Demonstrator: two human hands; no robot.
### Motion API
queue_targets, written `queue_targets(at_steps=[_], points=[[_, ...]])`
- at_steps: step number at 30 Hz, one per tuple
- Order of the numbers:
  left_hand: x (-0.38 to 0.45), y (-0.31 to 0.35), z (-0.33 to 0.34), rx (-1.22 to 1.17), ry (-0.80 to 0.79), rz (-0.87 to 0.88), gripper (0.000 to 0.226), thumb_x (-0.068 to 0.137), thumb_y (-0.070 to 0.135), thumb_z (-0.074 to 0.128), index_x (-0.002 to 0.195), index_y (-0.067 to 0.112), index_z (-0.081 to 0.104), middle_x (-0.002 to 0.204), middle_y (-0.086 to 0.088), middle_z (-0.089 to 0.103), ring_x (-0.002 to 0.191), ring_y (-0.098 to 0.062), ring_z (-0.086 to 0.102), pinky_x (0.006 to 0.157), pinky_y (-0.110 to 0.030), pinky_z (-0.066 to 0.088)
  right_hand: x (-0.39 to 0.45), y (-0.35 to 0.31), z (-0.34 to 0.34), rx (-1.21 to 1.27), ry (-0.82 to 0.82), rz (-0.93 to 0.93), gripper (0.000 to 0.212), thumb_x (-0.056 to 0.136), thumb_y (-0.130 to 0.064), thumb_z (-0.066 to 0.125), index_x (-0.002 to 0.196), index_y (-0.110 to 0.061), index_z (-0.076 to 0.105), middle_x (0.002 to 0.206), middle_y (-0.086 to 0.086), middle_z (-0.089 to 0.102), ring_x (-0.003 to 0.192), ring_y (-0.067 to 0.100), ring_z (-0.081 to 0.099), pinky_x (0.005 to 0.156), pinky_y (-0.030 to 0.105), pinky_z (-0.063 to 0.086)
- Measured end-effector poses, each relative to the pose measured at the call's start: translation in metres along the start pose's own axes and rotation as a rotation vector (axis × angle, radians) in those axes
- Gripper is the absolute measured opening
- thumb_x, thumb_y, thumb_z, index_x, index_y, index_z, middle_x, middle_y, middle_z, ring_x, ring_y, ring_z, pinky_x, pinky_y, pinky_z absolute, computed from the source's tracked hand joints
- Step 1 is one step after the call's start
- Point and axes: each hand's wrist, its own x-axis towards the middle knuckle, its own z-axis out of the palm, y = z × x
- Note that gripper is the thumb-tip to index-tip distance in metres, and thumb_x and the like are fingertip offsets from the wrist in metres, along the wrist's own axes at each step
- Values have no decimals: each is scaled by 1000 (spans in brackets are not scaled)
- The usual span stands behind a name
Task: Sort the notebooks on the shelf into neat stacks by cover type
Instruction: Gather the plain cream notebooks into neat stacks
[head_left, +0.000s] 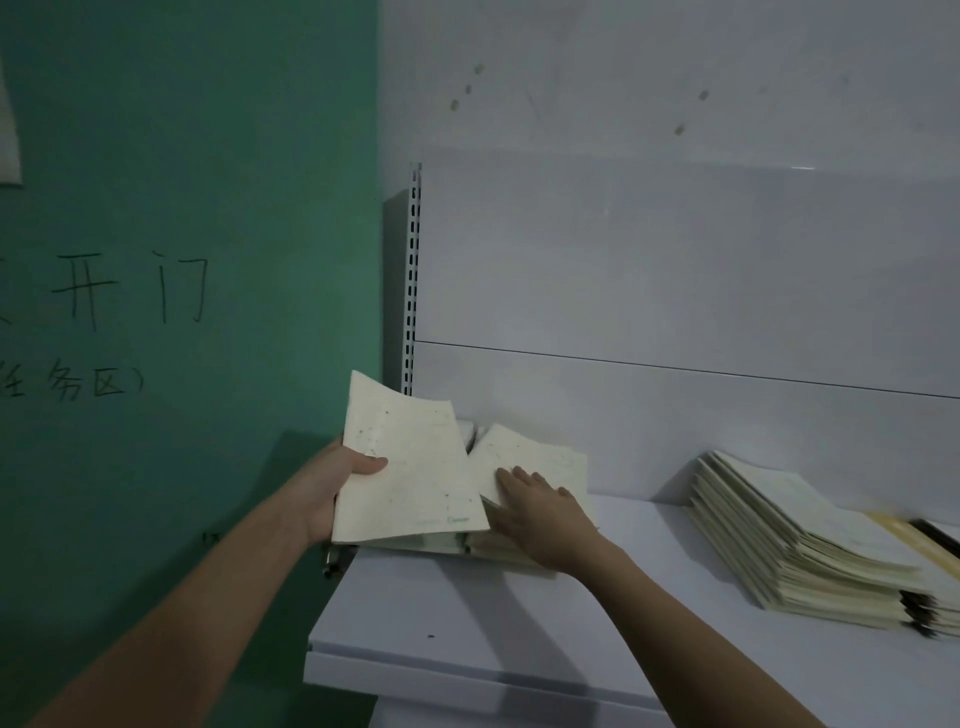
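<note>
A cream notebook (410, 467) with a speckled cover is tilted up at the left end of the white shelf (519, 613). My left hand (337, 478) grips its left edge, thumb on the cover. Beside it lies a low stack of cream notebooks (540, 457). My right hand (540, 514) rests flat on that stack's top cover with straight fingers. A taller slanted stack of cream notebooks (795, 545) sits at the right, with dark-edged notebooks (930, 608) under and behind it.
A green wall (182, 208) with handwritten characters stands left of the shelf. A slotted white upright (413, 270) and a white back panel (675, 270) close off the rear. The shelf's front edge (467, 675) is near me.
</note>
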Motion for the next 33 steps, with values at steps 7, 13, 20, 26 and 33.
queue_targets(at_steps=[7, 13, 20, 26, 33], points=[[-7, 0, 1, 24, 0, -61, 17, 94, 3, 53, 104, 12, 63, 90, -11, 71, 81, -32, 66, 56, -37, 56, -11, 15, -14, 476, 239, 70, 40, 104, -38, 31, 141, -33, 44, 131, -3, 59, 120, 23, 54, 96, 39, 44], [-5, -3, 29, 47, -32, -83, 20, 94, 2, 52, 109, 13, 59, 100, -14, 70, 87, -32, 67, 61, -39, 55, -23, -8, -32, 699, 509, 41, 38, 104, -32, 33, 140, -39, 45, 115, -6, 65, 95, 12, 58, 78, 30, 44], [2, -6, 52, -131, -77, -145, 58, 94, 60, 44, 116, 12, 68, 108, -19, 72, 93, -34, 69, 71, -41, 55, -51, -40, -18, 261, 331, -336, 44, 103, -42, 30, 147, -43, 32, 153, -8, 38, 136, 15, 40, 108, 31, 37], [-7, -3, 40, -120, -54, -125, 37, 94, 29, 60, 122, 5, 64, 104, -17, 73, 85, -31, 71, 65, -37, 57, -50, -37, -24, 387, 71, -396, 51, 98, -57, 21, 148, -47, 28, 157, -20, 24, 143, -1, 19, 117, 22, 16], [-18, 0, 20, -169, 74, -74, 16, 95, 16, 56, 107, 9, 64, 95, -13, 74, 83, -28, 70, 63, -36, 57, -12, 2, -12, 410, 275, 112, 46, 102, -42, 36, 142, -20, 45, 148, -2, 45, 135, 16, 40, 108, 30, 32]])
